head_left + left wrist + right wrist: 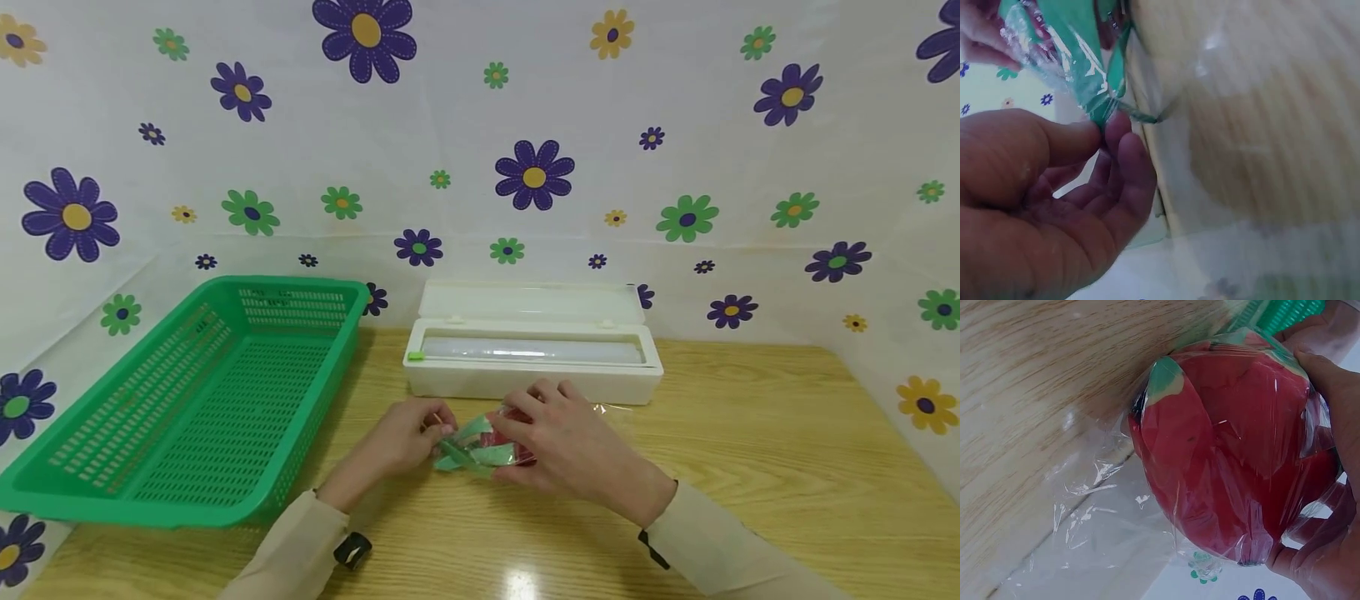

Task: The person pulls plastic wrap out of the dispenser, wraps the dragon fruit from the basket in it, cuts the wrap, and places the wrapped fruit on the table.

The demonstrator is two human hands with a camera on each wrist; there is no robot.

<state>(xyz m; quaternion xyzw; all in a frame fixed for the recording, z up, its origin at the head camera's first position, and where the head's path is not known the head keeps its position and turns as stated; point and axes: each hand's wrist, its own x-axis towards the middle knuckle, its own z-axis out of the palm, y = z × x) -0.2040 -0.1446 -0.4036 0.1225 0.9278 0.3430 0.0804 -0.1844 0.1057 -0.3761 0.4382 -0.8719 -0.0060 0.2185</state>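
Observation:
A red dragon fruit (1229,444) with green leaf tips lies wrapped in clear cling film (1094,519), over the table in front of the dispenser. My right hand (573,442) grips its body from above, fingers on the far side and thumb on the near side. At the fruit's left end, my left hand (408,433) pinches a green tip (1100,103) and the film over it between thumb and forefinger. Loose film trails off the fruit's other end in the right wrist view. The palm hides part of the fruit in the head view.
Behind the hands stands a white cling film dispenser (525,387), lid raised, with a film roll (525,350) inside and a green slider (416,356) at its left end. To the left sits a green plastic basket (318,408). A flowered cloth (450,133) hangs behind the wooden table (750,450).

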